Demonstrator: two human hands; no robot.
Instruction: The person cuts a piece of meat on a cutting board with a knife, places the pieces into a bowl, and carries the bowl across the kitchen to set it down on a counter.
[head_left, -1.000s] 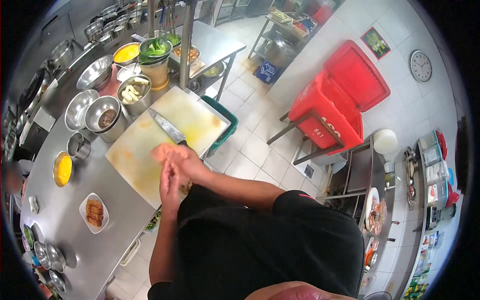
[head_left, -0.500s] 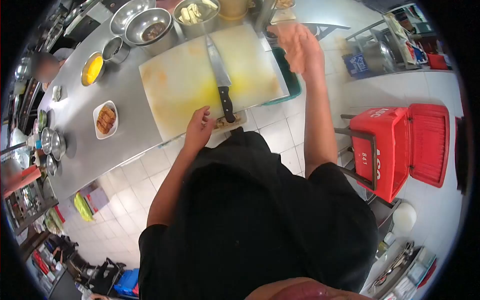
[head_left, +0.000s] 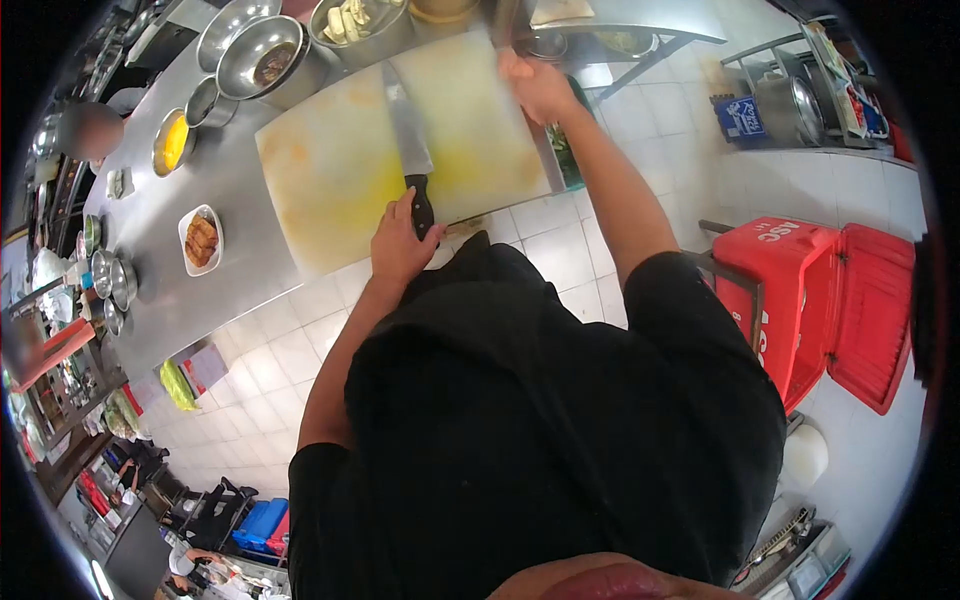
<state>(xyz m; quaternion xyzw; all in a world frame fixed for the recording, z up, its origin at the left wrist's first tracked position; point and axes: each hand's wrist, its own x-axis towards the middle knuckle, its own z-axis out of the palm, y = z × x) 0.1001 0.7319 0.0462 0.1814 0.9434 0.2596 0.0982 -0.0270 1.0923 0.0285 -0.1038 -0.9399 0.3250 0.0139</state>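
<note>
The kitchen knife (head_left: 408,130) lies on the white cutting board (head_left: 320,160), its blade pointing away and its black handle over the near edge. My left hand (head_left: 403,243) is at that handle, fingers along its side and thumb across its end. At the board's far right corner is my right hand (head_left: 545,92), its fingers curled closed. A blurred upright shape stands at those fingers; what they hold, if anything, I cannot make out. Yellow stains mark the board near the knife.
Steel bowls (head_left: 262,60), a pot of pale pieces (head_left: 350,22) and a bowl of yellow liquid (head_left: 174,142) stand along the steel table (head_left: 165,300). A white dish (head_left: 204,240) holds browned food. To the right is an open red cooler (head_left: 790,290). A person (head_left: 92,130) is at the far left.
My left hand has come to the knife handle from beside it. My right hand has moved from beyond the board to its far right corner, and its fingers have closed. The view has shifted slightly.
</note>
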